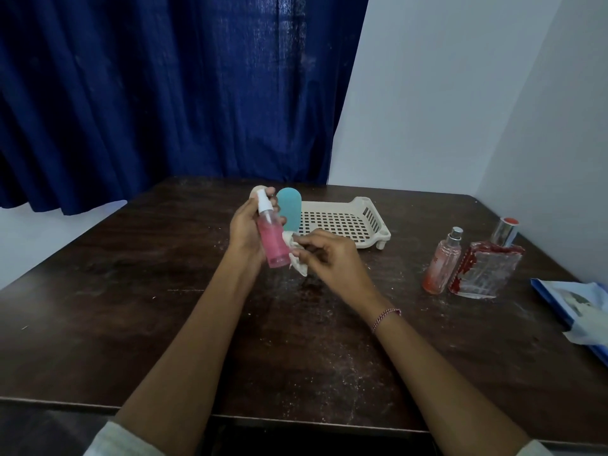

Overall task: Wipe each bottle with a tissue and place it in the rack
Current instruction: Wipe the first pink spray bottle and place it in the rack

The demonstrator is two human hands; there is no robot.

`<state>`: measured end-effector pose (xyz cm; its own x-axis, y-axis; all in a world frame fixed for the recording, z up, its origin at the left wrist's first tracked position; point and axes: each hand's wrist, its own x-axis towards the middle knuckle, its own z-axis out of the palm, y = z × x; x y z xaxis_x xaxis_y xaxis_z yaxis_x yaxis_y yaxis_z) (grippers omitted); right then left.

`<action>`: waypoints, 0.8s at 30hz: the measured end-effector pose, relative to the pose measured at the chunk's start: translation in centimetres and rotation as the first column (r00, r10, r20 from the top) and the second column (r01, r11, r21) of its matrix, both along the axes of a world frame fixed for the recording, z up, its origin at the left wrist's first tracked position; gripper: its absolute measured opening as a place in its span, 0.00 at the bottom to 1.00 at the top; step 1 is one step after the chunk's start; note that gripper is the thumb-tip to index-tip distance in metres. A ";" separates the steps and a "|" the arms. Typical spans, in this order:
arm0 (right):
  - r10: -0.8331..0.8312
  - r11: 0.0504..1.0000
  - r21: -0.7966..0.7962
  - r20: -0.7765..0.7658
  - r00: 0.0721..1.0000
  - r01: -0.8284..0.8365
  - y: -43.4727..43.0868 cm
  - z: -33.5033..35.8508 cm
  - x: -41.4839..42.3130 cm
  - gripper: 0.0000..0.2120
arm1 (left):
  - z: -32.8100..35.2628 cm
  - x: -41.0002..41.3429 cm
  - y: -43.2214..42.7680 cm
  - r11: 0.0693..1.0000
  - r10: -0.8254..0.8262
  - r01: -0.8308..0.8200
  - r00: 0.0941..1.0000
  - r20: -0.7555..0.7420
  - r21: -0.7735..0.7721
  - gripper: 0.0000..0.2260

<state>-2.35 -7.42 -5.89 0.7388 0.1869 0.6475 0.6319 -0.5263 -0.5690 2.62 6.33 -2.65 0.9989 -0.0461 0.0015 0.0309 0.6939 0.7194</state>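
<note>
Pink bottle (272, 240) within left fingers (270, 192).

We note the rack (375, 222) on the table (148, 307), toward its far edge, right of centre. A round-topped bottle (289, 209) stands at the rack's left end; whether inside it, we cannot tell. Just before these, above the table, the left hand (245, 230) holds a spray bottle (271, 238) upright. The right hand (329, 258), beside it, pinches a tissue (296, 258) against the bottle's lower right side. Well to the right stand a slim bottle (442, 261) and a flat bottle (487, 271), touching. A tissue pack (579, 307) lies at the right edge. A curtain (164, 93) hangs behind the table.
</note>
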 end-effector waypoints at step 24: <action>-0.038 0.975 0.223 0.154 0.987 0.003 0.9 1.2 -1.1 0.08 | -0.3 -1.2 -2.3 0.995 -0.089 0.096 0.983 -0.163 0.038 0.12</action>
